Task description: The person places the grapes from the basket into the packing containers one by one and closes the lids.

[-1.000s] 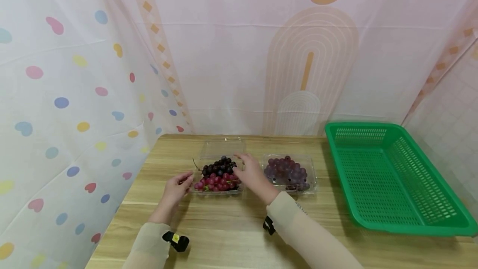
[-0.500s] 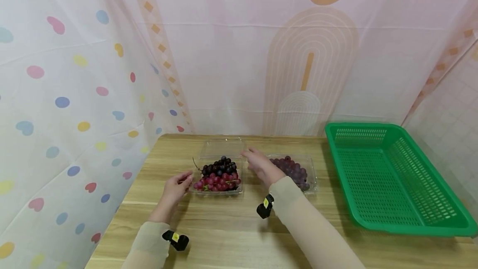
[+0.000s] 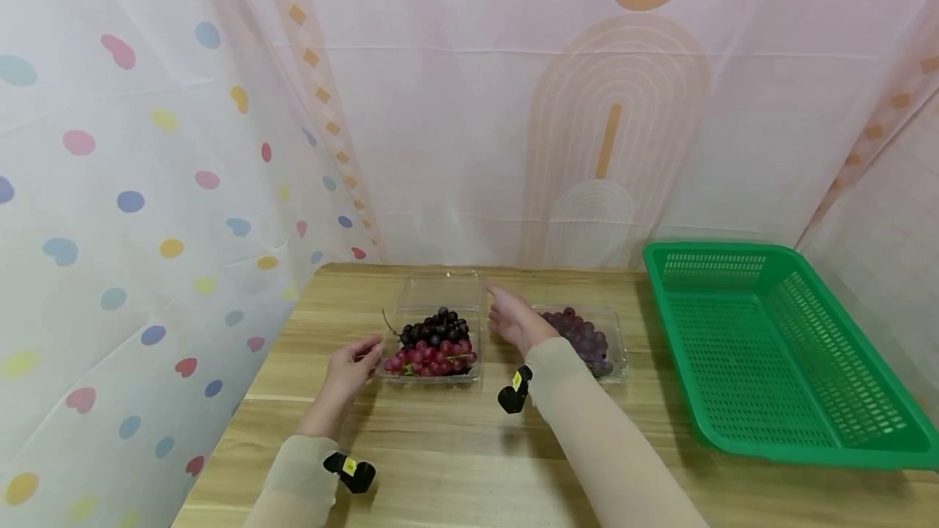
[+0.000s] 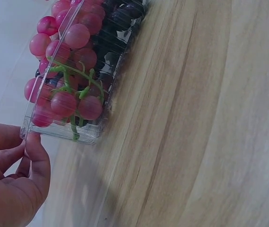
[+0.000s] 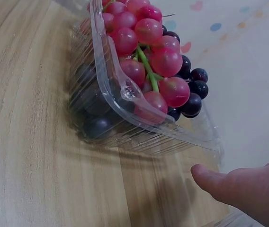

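A clear plastic clamshell box (image 3: 429, 379) sits on the table with its lid (image 3: 440, 288) folded back. Inside lie a bunch of pinkish-red grapes (image 3: 429, 358) in front and black grapes (image 3: 438, 327) behind. My left hand (image 3: 350, 369) pinches the rim at the box's left corner, thumb and finger on the edge in the left wrist view. To the right, my right hand (image 3: 517, 323) reaches beside the lid's right edge, fingers extended and holding nothing. Its thumb (image 5: 219, 182) points toward the box, apart from the rim, in the right wrist view.
A second clear box of purple grapes (image 3: 583, 336) stands to the right, partly behind my right hand. A large green plastic basket (image 3: 734, 349) occupies the table's right side. Patterned curtains (image 3: 440, 104) hang behind and to the left of the wooden table (image 3: 433, 446).
My right hand has left the grapes and moved right and back, to beside the lid. My left hand has stayed at the box's left corner. The view has shifted slightly.
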Demonstrator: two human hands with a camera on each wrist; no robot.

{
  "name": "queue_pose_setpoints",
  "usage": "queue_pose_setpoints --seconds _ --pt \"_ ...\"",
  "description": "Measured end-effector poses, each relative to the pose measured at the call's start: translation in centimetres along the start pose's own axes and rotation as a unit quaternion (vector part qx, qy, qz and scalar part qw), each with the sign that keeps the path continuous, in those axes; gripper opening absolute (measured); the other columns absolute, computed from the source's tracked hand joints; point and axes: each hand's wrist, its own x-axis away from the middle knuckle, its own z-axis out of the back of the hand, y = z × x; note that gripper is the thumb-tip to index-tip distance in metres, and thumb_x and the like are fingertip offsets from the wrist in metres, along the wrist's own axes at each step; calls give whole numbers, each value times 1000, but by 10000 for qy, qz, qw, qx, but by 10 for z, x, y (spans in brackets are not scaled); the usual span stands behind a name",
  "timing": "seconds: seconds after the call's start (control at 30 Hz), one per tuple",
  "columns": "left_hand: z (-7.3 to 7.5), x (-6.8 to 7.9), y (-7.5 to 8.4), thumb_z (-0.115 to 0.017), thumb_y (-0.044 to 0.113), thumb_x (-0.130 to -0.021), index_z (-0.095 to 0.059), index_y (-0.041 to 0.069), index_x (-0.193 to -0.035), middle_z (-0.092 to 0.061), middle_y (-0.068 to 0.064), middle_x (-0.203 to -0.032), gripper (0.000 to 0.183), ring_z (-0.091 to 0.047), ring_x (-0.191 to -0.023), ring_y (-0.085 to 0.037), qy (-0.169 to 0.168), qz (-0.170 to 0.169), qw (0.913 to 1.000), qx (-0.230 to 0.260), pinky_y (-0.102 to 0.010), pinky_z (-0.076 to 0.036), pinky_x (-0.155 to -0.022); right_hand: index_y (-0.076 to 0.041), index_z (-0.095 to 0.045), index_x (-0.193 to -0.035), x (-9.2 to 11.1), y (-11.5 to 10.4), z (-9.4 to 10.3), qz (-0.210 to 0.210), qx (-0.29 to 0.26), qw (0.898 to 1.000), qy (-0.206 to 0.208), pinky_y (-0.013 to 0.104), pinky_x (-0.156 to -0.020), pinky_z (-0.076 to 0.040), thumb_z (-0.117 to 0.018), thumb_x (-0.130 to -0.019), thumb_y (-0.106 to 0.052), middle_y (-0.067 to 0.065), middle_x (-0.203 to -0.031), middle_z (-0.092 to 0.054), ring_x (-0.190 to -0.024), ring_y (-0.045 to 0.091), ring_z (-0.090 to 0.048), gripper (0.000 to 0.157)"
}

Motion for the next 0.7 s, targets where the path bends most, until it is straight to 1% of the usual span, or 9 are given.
queue_pose_setpoints --seconds 0.17,0.27,0.3,0.37,0.5,0.6,0.7 --pt "-1 0 0 -49 11 -98 -50 -5 -133 -55 -22 -119 38 -56 -85 -10 57 35 10000 61 -17 -50 -67 0 -4 -151 -4 1 0 21 -2 10000 -45 48 -117 -15 -46 -99 -34 29 -154 -6 -143 40 -11 74" --pt "-1 0 0 -50 11 -98 -50 -6 -132 -57 -20 -116 38 -56 -82 -8 67 25 10000 60 -18 -50 -66 -1 -5 -151 -7 1 0 52 -18 10000 -13 46 -118 -14 -47 -99 -35 26 -155 -10 -143 38 -12 75" --pt "-1 0 1 -50 10 -98 -50 -6 -132 -57 -20 -115 37 -55 -80 -8 78 27 9999 58 -18 -50 -65 -2 -8 -151 -8 1 0 85 8 10000 -32 46 -118 -14 -46 -99 -36 25 -155 -11 -144 37 -12 73" --pt "0 0 1 -50 10 -98 -50 -6 -131 -58 -19 -113 37 -55 -78 -8 87 11 9999 52 -18 -50 -64 -5 -13 -151 -9 1 0 183 29 9998 -109 46 -118 -13 -44 -99 -37 24 -155 -13 -144 36 -13 69" --pt "-1 0 2 -51 10 -98 -51 -6 -130 -59 -17 -110 37 -55 -77 -7 135 -22 9999 52 -18 -50 -63 -8 -24 -150 -11 2 0 426 124 9989 -168 47 -117 -15 -42 -100 -39 22 -154 -20 -143 35 -19 61" --pt "-1 0 2 -51 9 -97 -52 -7 -130 -60 -17 -109 36 -55 -76 -6 150 -57 9999 38 -17 -49 -63 -6 -26 -149 -10 1 0 595 182 9980 -141 49 -116 -17 -43 -100 -36 21 -153 -24 -141 34 -23 60" --pt "-2 0 1 -52 8 -97 -52 -7 -129 -61 -18 -108 35 -55 -75 -6 171 -51 9998 33 -17 -49 -62 -3 -22 -149 -9 0 1 882 292 9954 -234 51 -115 -20 -42 -101 -29 22 -152 -26 -140 36 -25 58"
